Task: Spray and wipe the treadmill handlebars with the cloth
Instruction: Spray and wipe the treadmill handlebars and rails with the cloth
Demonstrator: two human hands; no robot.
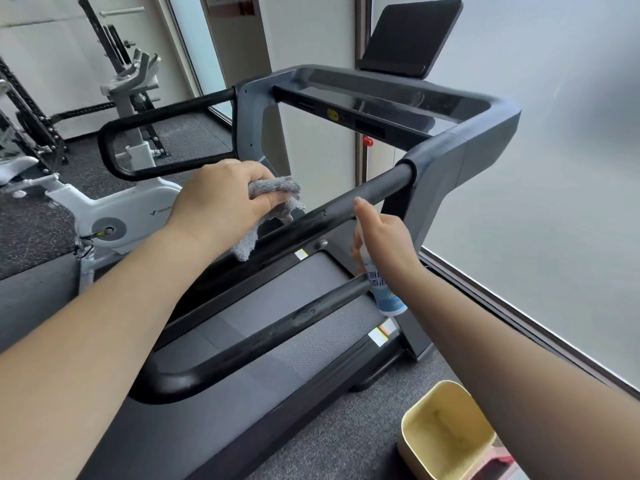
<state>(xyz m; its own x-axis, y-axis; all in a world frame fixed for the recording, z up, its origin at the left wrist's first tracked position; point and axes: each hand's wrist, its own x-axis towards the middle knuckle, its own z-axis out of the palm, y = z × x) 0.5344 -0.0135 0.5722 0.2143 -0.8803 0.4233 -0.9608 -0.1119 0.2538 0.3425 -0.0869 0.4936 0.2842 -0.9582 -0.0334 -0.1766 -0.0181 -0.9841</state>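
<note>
Two bare hands reach over the near side of a treadmill [450, 109]. The left hand [221, 199] is clenched around a bunched grey cloth [277, 192], held just above the upper bar of the near handlebar [346, 206], with one end of the cloth hanging down below the wrist in front of that bar. The right hand [384, 240] grips a small spray bottle [388, 296] with a blue and white label, held roughly upright just beside the same bar, index finger stretched up over its top. The bar's black surface looks streaked near the cloth. A second black handlebar [138, 140] loops out on the far side. On the floor by the right forearm stands a pale yellow bin [415, 427], and a white exercise bike [131, 213] sits left of the treadmill
</note>
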